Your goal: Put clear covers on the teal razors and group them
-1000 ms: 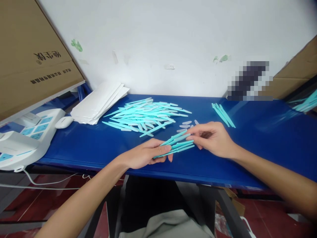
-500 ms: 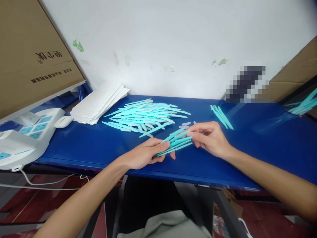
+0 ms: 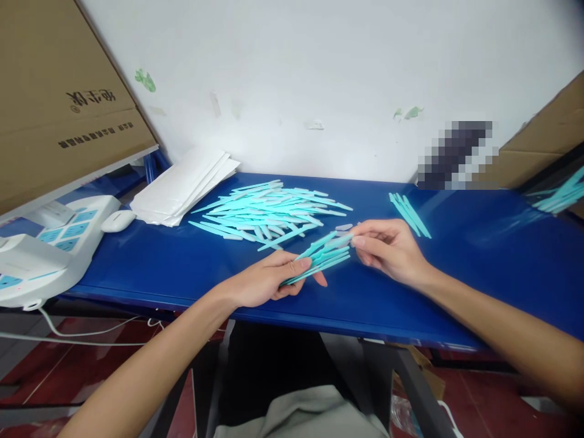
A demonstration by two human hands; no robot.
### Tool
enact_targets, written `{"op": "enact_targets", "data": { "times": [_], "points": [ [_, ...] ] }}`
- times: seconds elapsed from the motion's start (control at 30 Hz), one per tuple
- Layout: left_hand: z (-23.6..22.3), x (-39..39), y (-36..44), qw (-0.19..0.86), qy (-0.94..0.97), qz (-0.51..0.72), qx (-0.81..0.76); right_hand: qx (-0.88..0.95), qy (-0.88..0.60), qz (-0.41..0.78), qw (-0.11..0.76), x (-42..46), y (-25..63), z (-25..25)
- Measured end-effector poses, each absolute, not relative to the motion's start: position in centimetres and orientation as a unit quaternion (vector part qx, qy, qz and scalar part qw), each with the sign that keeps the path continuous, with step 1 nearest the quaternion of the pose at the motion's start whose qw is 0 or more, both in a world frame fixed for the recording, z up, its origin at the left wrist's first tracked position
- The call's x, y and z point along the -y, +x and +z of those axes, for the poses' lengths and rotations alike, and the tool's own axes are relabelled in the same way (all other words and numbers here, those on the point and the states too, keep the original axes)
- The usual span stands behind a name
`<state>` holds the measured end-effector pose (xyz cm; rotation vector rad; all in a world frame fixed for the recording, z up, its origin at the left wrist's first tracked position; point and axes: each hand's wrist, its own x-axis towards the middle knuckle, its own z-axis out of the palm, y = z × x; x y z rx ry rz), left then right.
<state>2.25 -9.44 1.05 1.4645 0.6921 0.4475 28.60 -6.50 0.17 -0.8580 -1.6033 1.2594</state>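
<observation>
My left hand is closed round a fanned bunch of slim turquoise sticks, the thumb pressing on top. The sticks point up and right toward my right hand. Its thumb and forefinger pinch a translucent cap at the tip of one stick; whether the cap is still seated there, I cannot tell. A few loose translucent caps lie just behind the fingertips. Beyond the bunch is a large heap of turquoise sticks, many with translucent caps on. A small group of sticks lies apart at the right.
White paper envelopes are stacked at the back left, beside a white earbud-like case and a white power strip. A cardboard box stands at the left. More turquoise sticks show at the right edge. Behind the blue table is a wall.
My right hand has shifted slightly at the stick tips, its pinch staying closed on the cap. The left hand's bunch tilts a little differently. The heap stays the same.
</observation>
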Motion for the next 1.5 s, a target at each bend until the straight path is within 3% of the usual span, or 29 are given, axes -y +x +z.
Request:
{"op": "enact_targets", "data": {
  "times": [0.27, 0.4, 0.5, 0.57, 0.63, 0.73, 0.87, 1.0, 1.13, 1.27, 1.37, 1.5],
  "points": [
    [1.1, 9.5, 2.3, 0.633, 0.678, 0.190, -0.321, 0.653, -0.351, 0.500, 0.448, 7.1, 27.9, 0.9],
    [1.1, 9.7, 2.2, 0.623, 0.678, 0.198, -0.337, 0.616, -0.355, 0.477, 0.516, 5.9, 29.1, 1.4],
    [1.2, 10.0, 2.3, 0.617, 0.673, 0.214, -0.347, 0.610, -0.408, 0.385, 0.559, 4.4, 30.8, 1.7],
    [1.3, 10.3, 2.4, 0.624, 0.665, 0.217, -0.348, 0.673, -0.471, 0.271, 0.502, 3.7, 31.6, 1.7],
    [1.4, 10.4, 2.5, 0.638, 0.650, 0.221, -0.348, 0.757, -0.496, 0.167, 0.391, 3.2, 32.0, 1.3],
    [1.4, 10.6, 2.5, 0.656, 0.624, 0.238, -0.352, 0.835, -0.469, 0.101, 0.268, 2.9, 32.1, 0.7],
    [1.0, 10.7, 2.5, 0.659, 0.613, 0.262, -0.347, 0.853, -0.465, 0.067, 0.228, 2.6, 32.1, 0.3],
    [0.3, 10.7, 2.7, 0.663, 0.598, 0.305, -0.331, 0.840, -0.474, 0.014, 0.263, 3.6, 31.5, 0.7],
    [0.3, 11.0, 3.6, 0.653, 0.572, 0.359, -0.342, 0.844, -0.427, 0.084, 0.312, 6.0, 29.4, 1.4],
    [0.6, 12.0, 5.3, 0.698, 0.505, 0.398, -0.314, 0.830, -0.381, 0.278, 0.298, 8.5, 27.0, 2.0],
    [0.3, 13.2, 7.3, 0.746, 0.443, 0.406, -0.287, 0.800, -0.363, 0.356, 0.318, 10.3, 25.6, 1.9],
    [-0.8, 14.7, 10.7, 0.793, 0.329, 0.415, -0.302, 0.682, -0.390, 0.519, 0.339, 12.8, 24.1, 1.0]
  ]
}}
